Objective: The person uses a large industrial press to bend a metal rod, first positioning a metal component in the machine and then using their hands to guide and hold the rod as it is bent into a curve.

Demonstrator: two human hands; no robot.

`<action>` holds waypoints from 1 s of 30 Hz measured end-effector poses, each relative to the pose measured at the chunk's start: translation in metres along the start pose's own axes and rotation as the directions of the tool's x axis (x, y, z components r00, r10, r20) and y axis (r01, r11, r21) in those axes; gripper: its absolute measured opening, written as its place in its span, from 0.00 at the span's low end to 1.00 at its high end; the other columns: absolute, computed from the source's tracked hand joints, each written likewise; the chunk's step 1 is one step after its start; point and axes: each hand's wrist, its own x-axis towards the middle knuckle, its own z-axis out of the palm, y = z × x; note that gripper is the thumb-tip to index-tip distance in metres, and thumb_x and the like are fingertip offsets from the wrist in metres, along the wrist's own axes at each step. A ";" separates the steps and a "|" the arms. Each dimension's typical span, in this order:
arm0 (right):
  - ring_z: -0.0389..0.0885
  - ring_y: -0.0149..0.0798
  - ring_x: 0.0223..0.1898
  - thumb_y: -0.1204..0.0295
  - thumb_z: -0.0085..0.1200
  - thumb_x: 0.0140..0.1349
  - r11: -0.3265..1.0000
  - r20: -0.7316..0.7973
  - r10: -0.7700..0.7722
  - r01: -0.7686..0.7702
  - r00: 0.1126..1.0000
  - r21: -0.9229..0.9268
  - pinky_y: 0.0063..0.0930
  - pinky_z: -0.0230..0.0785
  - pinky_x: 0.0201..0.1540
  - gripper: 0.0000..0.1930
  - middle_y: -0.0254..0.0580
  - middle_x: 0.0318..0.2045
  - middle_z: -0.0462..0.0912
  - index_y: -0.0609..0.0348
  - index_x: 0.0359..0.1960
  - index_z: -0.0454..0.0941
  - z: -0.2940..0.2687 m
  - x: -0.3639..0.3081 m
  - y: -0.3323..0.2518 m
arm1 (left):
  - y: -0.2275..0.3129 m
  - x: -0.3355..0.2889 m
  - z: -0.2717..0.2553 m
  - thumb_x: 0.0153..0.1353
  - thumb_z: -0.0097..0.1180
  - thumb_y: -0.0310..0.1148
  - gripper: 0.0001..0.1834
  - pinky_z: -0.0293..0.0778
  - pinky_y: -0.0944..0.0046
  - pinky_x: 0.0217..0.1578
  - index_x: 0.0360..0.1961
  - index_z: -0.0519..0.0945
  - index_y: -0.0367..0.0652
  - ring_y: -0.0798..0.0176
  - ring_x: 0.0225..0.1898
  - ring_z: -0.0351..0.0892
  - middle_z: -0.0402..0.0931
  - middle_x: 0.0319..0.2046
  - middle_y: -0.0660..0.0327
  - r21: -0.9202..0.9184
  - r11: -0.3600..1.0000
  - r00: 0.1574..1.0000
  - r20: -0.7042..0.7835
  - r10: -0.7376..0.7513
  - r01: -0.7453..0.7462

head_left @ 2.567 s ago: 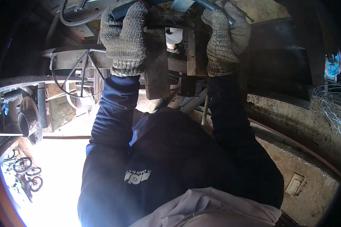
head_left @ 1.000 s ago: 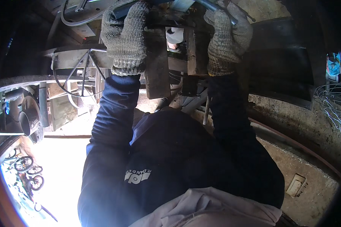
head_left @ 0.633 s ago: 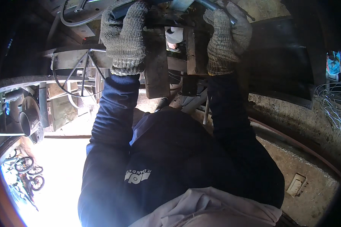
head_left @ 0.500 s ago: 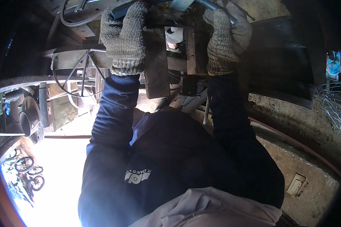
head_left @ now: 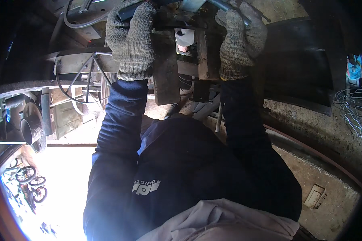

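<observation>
Both gloved hands reach far, fingers curled over a dark metal bar (head_left: 177, 5) along the top edge: left hand (head_left: 132, 38) clamped left, right hand (head_left: 239, 38) clamped right, wooden blocks (head_left: 167, 68) between them.

A dark steel pipe (head_left: 31, 127) is lying open-ended near the left edge, just beside a grey post (head_left: 46, 117). Bicycles (head_left: 28, 182) are standing in bright light at the lower left corner. Pale wires (head_left: 353, 112) are trailing along the right edge, below a blue bag (head_left: 354, 66). A small pale block (head_left: 314, 196) is lying on the concrete at the lower right.
</observation>
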 end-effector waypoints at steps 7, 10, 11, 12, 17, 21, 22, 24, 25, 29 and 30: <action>0.79 0.32 0.45 0.73 0.57 0.70 0.997 -0.024 0.077 -0.077 0.997 0.006 0.26 0.78 0.49 0.16 0.41 0.49 0.79 0.62 0.56 0.74 -0.002 -0.005 0.004 | 0.004 -0.001 0.002 0.70 0.55 0.34 0.15 0.83 0.58 0.45 0.53 0.78 0.37 0.56 0.43 0.87 0.82 0.44 0.52 -0.114 0.984 0.991 0.030 -0.133 0.136; 0.80 0.31 0.44 0.73 0.58 0.69 0.994 -0.038 0.085 -0.082 0.996 0.072 0.26 0.77 0.48 0.16 0.40 0.47 0.80 0.62 0.56 0.74 -0.002 -0.007 0.007 | -0.004 0.001 -0.005 0.71 0.55 0.31 0.13 0.82 0.58 0.47 0.53 0.79 0.41 0.57 0.43 0.86 0.80 0.46 0.53 0.112 0.989 0.992 0.088 0.091 -0.101; 0.80 0.31 0.43 0.73 0.58 0.69 0.989 -0.041 0.094 -0.088 0.995 0.117 0.26 0.77 0.48 0.16 0.40 0.47 0.80 0.62 0.56 0.74 -0.001 -0.008 0.008 | -0.007 0.001 -0.008 0.71 0.54 0.30 0.13 0.81 0.58 0.48 0.54 0.79 0.42 0.57 0.44 0.86 0.80 0.47 0.53 0.225 0.946 0.969 0.132 0.207 -0.232; 0.80 0.31 0.43 0.73 0.58 0.69 0.990 -0.040 0.095 -0.090 0.995 0.107 0.26 0.77 0.47 0.16 0.40 0.47 0.80 0.62 0.56 0.74 -0.001 -0.008 0.007 | -0.008 0.000 -0.009 0.70 0.54 0.29 0.13 0.81 0.58 0.48 0.54 0.80 0.42 0.56 0.45 0.85 0.79 0.47 0.53 0.238 0.944 0.972 0.113 0.204 -0.226; 0.80 0.31 0.41 0.71 0.58 0.69 0.989 -0.049 0.127 -0.123 0.991 0.085 0.26 0.77 0.47 0.16 0.41 0.46 0.81 0.62 0.56 0.74 0.000 -0.006 0.005 | -0.010 0.000 -0.010 0.65 0.52 0.21 0.18 0.80 0.56 0.50 0.55 0.80 0.43 0.53 0.49 0.83 0.78 0.49 0.51 0.463 0.787 0.913 0.197 0.357 -0.408; 0.80 0.31 0.41 0.70 0.58 0.69 0.989 -0.025 0.103 -0.099 0.994 0.114 0.26 0.77 0.47 0.16 0.41 0.46 0.81 0.63 0.56 0.74 -0.001 -0.004 0.005 | -0.010 0.004 -0.011 0.63 0.51 0.18 0.21 0.80 0.55 0.49 0.57 0.79 0.44 0.50 0.49 0.82 0.78 0.49 0.50 0.579 0.642 0.860 0.262 0.437 -0.503; 0.80 0.31 0.41 0.70 0.58 0.69 0.989 -0.036 0.094 -0.089 0.995 0.117 0.25 0.77 0.47 0.17 0.41 0.46 0.80 0.63 0.56 0.74 0.000 -0.004 0.005 | -0.007 0.005 -0.012 0.63 0.51 0.18 0.21 0.80 0.55 0.50 0.57 0.79 0.44 0.50 0.49 0.82 0.78 0.49 0.50 0.599 0.611 0.850 0.283 0.445 -0.518; 0.80 0.31 0.41 0.70 0.58 0.70 0.991 -0.039 0.081 -0.076 0.996 0.107 0.25 0.76 0.48 0.17 0.41 0.46 0.81 0.64 0.56 0.74 -0.002 -0.005 0.007 | -0.005 0.005 -0.012 0.62 0.52 0.19 0.21 0.79 0.54 0.50 0.57 0.79 0.45 0.49 0.49 0.82 0.78 0.49 0.50 0.580 0.620 0.846 0.296 0.443 -0.528; 0.80 0.31 0.41 0.70 0.58 0.70 0.993 -0.032 0.072 -0.069 0.997 0.099 0.24 0.76 0.48 0.17 0.41 0.46 0.81 0.64 0.56 0.74 -0.004 -0.004 0.009 | -0.005 0.007 -0.011 0.62 0.53 0.19 0.21 0.79 0.54 0.51 0.56 0.80 0.45 0.49 0.49 0.82 0.78 0.49 0.50 0.542 0.657 0.851 0.289 0.439 -0.524; 0.80 0.31 0.42 0.69 0.59 0.70 0.989 -0.021 0.058 -0.055 0.998 0.136 0.24 0.76 0.48 0.18 0.40 0.45 0.81 0.64 0.56 0.74 -0.005 -0.003 0.009 | -0.006 0.002 -0.012 0.62 0.57 0.22 0.20 0.78 0.53 0.52 0.55 0.80 0.44 0.48 0.50 0.81 0.78 0.49 0.50 0.368 0.853 0.925 0.230 0.303 -0.371; 0.80 0.31 0.42 0.69 0.59 0.70 0.983 -0.043 0.084 -0.075 0.996 0.169 0.25 0.76 0.48 0.18 0.40 0.44 0.81 0.64 0.56 0.74 -0.002 -0.004 0.009 | -0.005 0.004 -0.013 0.62 0.58 0.23 0.19 0.78 0.53 0.52 0.55 0.80 0.44 0.49 0.50 0.82 0.78 0.49 0.50 0.449 0.777 0.897 0.262 0.357 -0.441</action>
